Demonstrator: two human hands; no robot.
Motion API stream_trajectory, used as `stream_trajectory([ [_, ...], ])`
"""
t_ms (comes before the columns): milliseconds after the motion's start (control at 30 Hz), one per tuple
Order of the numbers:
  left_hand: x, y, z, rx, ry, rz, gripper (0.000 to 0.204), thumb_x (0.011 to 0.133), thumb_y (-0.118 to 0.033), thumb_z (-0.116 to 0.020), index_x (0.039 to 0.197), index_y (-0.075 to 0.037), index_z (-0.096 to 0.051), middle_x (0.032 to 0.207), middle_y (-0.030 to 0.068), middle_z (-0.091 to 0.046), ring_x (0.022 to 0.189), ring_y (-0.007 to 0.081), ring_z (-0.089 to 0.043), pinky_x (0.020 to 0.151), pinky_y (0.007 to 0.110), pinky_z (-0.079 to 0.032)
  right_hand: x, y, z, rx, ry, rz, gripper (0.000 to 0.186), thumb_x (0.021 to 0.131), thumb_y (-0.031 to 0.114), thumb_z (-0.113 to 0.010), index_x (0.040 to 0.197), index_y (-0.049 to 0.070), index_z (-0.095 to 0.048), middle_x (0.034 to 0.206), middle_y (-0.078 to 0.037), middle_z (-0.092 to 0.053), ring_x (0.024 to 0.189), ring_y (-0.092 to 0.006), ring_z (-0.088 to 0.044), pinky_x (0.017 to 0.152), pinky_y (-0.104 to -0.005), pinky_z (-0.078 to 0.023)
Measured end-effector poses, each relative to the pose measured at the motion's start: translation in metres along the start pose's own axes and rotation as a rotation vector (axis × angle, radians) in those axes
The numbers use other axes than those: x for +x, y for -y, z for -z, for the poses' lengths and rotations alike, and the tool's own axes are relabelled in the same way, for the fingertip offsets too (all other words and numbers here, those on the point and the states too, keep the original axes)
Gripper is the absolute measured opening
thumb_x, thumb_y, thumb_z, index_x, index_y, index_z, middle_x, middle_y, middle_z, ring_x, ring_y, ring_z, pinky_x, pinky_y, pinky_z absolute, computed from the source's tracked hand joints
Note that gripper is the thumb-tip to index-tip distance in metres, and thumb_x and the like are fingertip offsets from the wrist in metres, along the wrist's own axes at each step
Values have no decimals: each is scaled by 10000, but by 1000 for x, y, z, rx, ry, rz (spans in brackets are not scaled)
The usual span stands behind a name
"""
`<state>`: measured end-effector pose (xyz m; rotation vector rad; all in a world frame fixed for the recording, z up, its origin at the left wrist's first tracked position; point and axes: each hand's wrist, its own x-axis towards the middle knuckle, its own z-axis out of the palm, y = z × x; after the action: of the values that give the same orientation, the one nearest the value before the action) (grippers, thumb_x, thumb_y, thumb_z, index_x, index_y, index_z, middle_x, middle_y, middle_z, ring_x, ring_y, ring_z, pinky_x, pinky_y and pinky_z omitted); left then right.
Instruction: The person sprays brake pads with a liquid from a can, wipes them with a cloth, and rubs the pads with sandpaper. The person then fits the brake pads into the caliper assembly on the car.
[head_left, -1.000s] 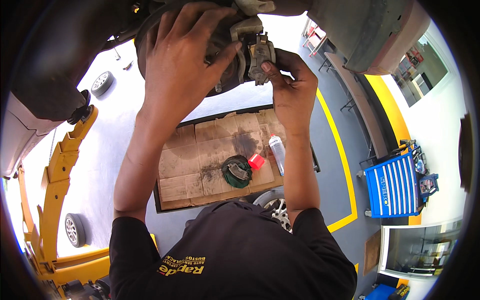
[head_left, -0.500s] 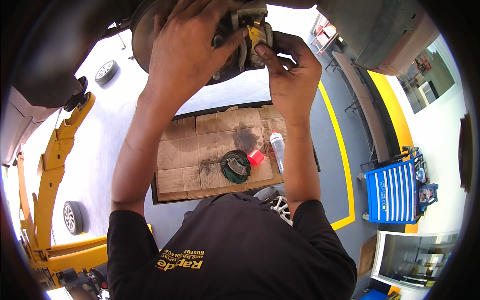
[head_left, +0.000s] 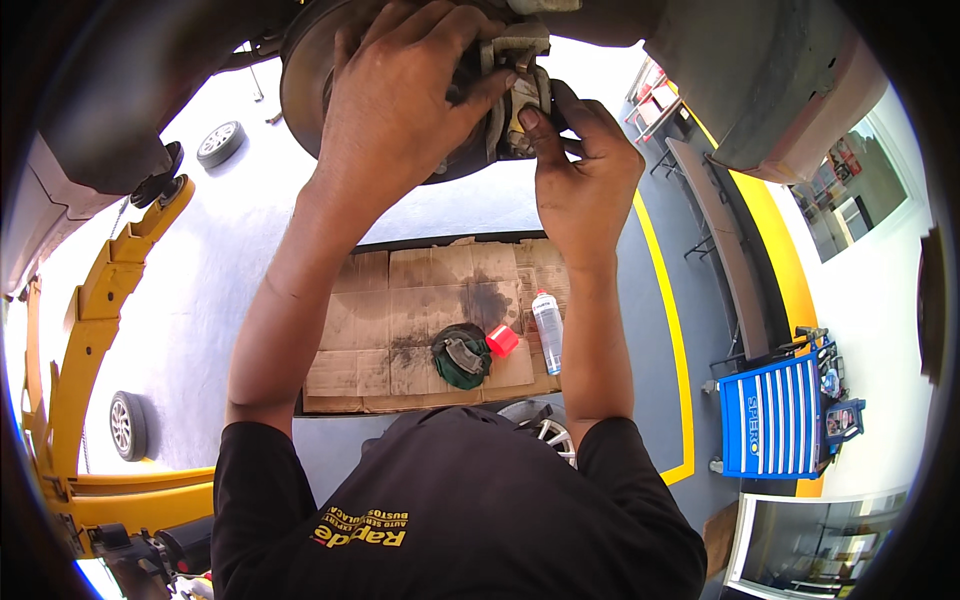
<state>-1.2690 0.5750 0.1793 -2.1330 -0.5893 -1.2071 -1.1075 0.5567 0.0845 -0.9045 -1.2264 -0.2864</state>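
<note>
Cardboard (head_left: 345,325) spreads below a brake disc (head_left: 308,85), whose top is cut off above. Across the disc's face reaches the left hand (head_left: 400,100), its fingers bent and slightly parted, the thumb stretched toward a metal bracket (head_left: 522,44) at the disc's right. Just right of the disc, the right hand (head_left: 588,172) pinches a brake pad (head_left: 521,95) between thumb and fingers; the pad stands at the disc's right edge. The left hand hides much of the disc, and whether its thumb touches pad or bracket is hard to tell.
</note>
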Motion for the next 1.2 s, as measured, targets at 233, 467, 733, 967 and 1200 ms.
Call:
stream_trajectory([
  [233, 1, -2, -3, -101, 4, 77, 346, 851, -240, -804, 1129, -65, -691, 1097, 122, -696, 1105, 352, -634, 994, 476, -473, 2, -7, -4, 61, -23, 29, 221, 870, 27, -774, 1085, -8, -740, 907, -142, -744, 713, -233, -741, 590, -317, -582],
  [467, -5, 7, -14, -86, -58, 20, 352, 847, -246, -828, 1147, -100, -717, 1094, 92, -719, 1064, 320, -667, 942, 454, -517, 3, 0, -12, 153, -59, -17, 218, 897, 69, -785, 1100, 7, -733, 933, -126, -765, 748, -208, -746, 667, -302, -597],
  [733, -10, 3, 0, -1, -15, 45, 413, 839, -268, -817, 1183, -82, -684, 1159, 125, -696, 1151, 355, -632, 1025, 483, -464, 0, -2, -2, 211, -71, -21, 228, 948, 140, -771, 1125, 1, -731, 949, -111, -765, 813, -164, -715, 707, -280, -587],
  [967, -14, 5, 1, -1, 5, 53, 519, 810, -305, -820, 1242, -79, -639, 1262, 148, -660, 1299, 430, -548, 1126, 535, -372, 2, -6, 2, 351, 8, -93, 270, 955, 108, -764, 1169, -48, -714, 1011, -111, -769, 893, -119, -690, 796, -258, -544],
  [1200, -10, 0, 5, 12, 63, 132, 536, 810, -306, -822, 1258, -83, -630, 1271, 142, -658, 1312, 438, -537, 1127, 552, -363, 12, -10, 7, 459, 99, -156, 238, 941, 117, -767, 1133, -16, -725, 936, -103, -760, 793, -136, -695, 659, -272, -575],
])
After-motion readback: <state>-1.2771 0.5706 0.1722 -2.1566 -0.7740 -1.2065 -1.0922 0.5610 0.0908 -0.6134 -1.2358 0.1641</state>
